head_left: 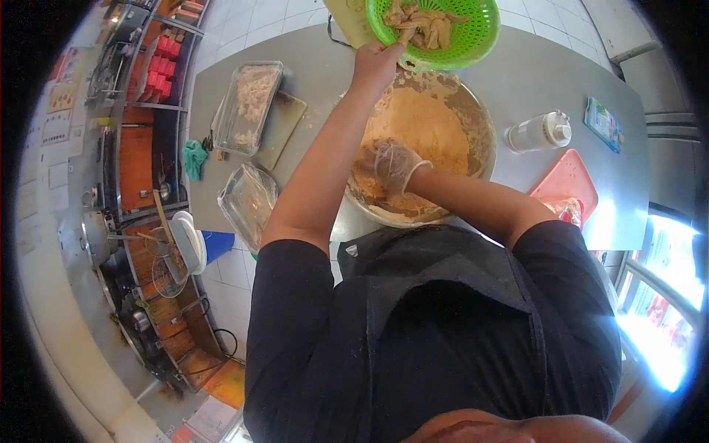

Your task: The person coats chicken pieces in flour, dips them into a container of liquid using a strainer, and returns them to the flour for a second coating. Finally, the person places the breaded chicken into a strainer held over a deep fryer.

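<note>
My left hand (378, 62) is closed on the near rim of a green plastic colander (484, 44), its fingertips over the inside. Several pale, coated chicken pieces (428, 28), which look like wings, lie in the colander. Just below it stands a large round metal bowl (484, 125) of orange-tan breading flour (436, 122). My right hand (390, 164), in a clear plastic glove, is down in the flour at the bowl's left side. Its fingers are partly buried, and whether they hold anything is hidden.
On the metal table (325, 66), a clear tray of pale raw meat (255, 96) overlaps a cutting board (284, 129). A plastic-covered container (247, 199) sits nearer me. To the right are a white shaker bottle (539, 133), a pink tray (572, 181) and a green-blue packet (603, 124).
</note>
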Motion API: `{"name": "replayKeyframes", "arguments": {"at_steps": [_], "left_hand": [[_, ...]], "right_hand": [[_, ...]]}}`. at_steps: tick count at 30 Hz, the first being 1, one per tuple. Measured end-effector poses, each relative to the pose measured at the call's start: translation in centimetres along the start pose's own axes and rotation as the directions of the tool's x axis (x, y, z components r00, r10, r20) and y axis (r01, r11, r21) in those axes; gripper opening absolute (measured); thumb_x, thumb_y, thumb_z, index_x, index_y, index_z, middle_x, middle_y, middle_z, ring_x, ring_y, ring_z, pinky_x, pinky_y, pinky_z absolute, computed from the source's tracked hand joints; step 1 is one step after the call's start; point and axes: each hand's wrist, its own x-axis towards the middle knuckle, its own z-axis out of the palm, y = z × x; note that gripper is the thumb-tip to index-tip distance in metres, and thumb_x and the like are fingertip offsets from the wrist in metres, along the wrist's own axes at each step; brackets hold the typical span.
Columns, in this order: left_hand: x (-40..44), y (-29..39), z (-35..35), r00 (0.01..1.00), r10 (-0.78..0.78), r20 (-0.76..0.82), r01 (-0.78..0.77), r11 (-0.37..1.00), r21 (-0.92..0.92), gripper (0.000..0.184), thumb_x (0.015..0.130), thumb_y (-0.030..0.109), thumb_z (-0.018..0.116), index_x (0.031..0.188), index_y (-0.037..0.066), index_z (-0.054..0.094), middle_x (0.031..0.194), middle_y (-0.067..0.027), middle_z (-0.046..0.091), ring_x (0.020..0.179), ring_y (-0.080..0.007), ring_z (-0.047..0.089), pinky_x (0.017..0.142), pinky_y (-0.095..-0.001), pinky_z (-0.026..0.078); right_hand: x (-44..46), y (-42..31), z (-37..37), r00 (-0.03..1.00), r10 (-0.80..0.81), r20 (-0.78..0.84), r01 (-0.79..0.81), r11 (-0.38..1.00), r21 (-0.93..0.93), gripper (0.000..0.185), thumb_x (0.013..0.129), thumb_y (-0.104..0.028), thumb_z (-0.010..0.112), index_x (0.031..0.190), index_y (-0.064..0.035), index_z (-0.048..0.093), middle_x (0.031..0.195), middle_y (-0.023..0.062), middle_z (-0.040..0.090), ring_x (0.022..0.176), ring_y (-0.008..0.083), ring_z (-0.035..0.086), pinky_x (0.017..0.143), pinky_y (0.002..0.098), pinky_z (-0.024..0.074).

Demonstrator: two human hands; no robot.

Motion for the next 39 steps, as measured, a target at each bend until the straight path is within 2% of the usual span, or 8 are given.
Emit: {"name": "replayKeyframes", "arguments": {"at_steps": [6, 9, 14, 18, 23, 26, 30, 39], "left_hand": [[-1.7, 1.1, -0.9, 0.997, -0.063, 0.037, 0.065, 0.996, -0.06, 0.022, 0.093, 0.015, 0.067, 0.099, -0.006, 0.07, 0.092, -0.0119, 0.072, 0.072, -0.0172, 0.069, 0.064, -0.0309, 0.057], [-2.2, 1.0, -1.6, 0.997, -0.069, 0.04, 0.071, 0.997, -0.034, 0.022, 0.093, 0.015, 0.067, 0.099, -0.006, 0.07, 0.092, -0.0117, 0.072, 0.073, -0.0174, 0.069, 0.065, -0.031, 0.057], [-1.5, -1.8, -2.7, 0.999, -0.004, 0.053, 0.007, 0.999, -0.054, 0.024, 0.094, 0.017, 0.066, 0.097, -0.006, 0.07, 0.09, -0.0108, 0.072, 0.073, -0.0165, 0.069, 0.067, -0.0302, 0.057], [-3.8, -1.8, -4.4, 1.0, 0.004, -0.019, 0.001, 0.97, 0.243, 0.022, 0.093, 0.018, 0.066, 0.089, -0.004, 0.07, 0.079, -0.0092, 0.069, 0.067, -0.0152, 0.064, 0.06, -0.0331, 0.05], [-11.3, -0.7, -6.0, 0.938, 0.345, 0.012, -0.276, 0.729, 0.626, 0.022, 0.09, 0.017, 0.067, 0.076, -0.001, 0.064, 0.07, -0.0133, 0.065, 0.06, -0.0283, 0.062, 0.056, -0.0378, 0.047], [-13.0, -3.1, -6.6, 0.773, 0.631, 0.063, -0.494, 0.537, 0.683, 0.019, 0.086, 0.014, 0.07, 0.074, 0.001, 0.062, 0.075, -0.016, 0.065, 0.065, -0.0355, 0.062, 0.058, -0.0406, 0.05], [-15.0, -4.2, -7.4, 0.738, 0.647, 0.193, -0.533, 0.385, 0.753, 0.017, 0.079, 0.014, 0.074, 0.074, 0.003, 0.062, 0.08, -0.0134, 0.066, 0.067, -0.0326, 0.064, 0.059, -0.0411, 0.052], [-17.8, -4.6, -8.5, 0.651, 0.611, 0.45, -0.619, 0.084, 0.781, 0.02, 0.067, 0.016, 0.076, 0.075, 0.007, 0.06, 0.087, -0.0122, 0.066, 0.07, -0.0291, 0.065, 0.058, -0.0388, 0.053]], "right_hand": [[1.8, 3.5, 5.8, 0.961, 0.271, -0.051, -0.238, 0.908, 0.346, 0.026, 0.092, -0.018, 0.055, 0.114, -0.0079, 0.064, 0.112, 0.0208, 0.068, 0.105, 0.0354, 0.068, 0.089, 0.0424, 0.0553], [-1.7, 3.2, 0.4, 0.937, 0.325, 0.13, -0.35, 0.867, 0.355, 0.032, 0.092, -0.02, 0.053, 0.12, -0.0066, 0.06, 0.114, 0.021, 0.067, 0.106, 0.0384, 0.065, 0.091, 0.0495, 0.0519], [-5.2, 4.0, -0.8, 0.918, 0.389, 0.074, -0.39, 0.856, 0.339, 0.03, 0.091, -0.013, 0.051, 0.118, -0.0068, 0.062, 0.115, 0.0207, 0.067, 0.109, 0.0373, 0.066, 0.091, 0.0463, 0.0539], [-8.1, 3.9, -1.4, 0.917, 0.397, 0.042, -0.397, 0.896, 0.199, 0.035, 0.092, -0.015, 0.051, 0.125, -0.0082, 0.058, 0.12, 0.0199, 0.065, 0.114, 0.0389, 0.062, 0.095, 0.0472, 0.0516], [-12.8, 4.0, 0.6, 0.907, 0.379, -0.183, -0.386, 0.923, -0.001, 0.049, 0.086, -0.035, 0.059, 0.127, -0.008, 0.06, 0.118, 0.0174, 0.063, 0.113, 0.0352, 0.061, 0.098, 0.0478, 0.0473], [-14.7, 4.0, 2.8, 0.897, 0.339, -0.282, -0.364, 0.93, -0.04, 0.048, 0.085, -0.035, 0.059, 0.126, -0.0099, 0.061, 0.117, 0.0162, 0.064, 0.112, 0.0337, 0.061, 0.099, 0.0479, 0.047], [-15.2, 3.2, 1.5, 0.862, 0.273, -0.427, -0.332, 0.941, -0.068, 0.046, 0.085, -0.035, 0.059, 0.125, -0.0131, 0.063, 0.114, 0.0142, 0.065, 0.105, 0.033, 0.064, 0.094, 0.0481, 0.0493], [-15.5, 4.2, 3.5, 0.893, 0.368, -0.261, -0.35, 0.93, 0.113, 0.044, 0.09, -0.041, 0.061, 0.125, -0.0148, 0.063, 0.117, 0.0133, 0.065, 0.099, 0.0338, 0.065, 0.084, 0.0471, 0.0541]]}}
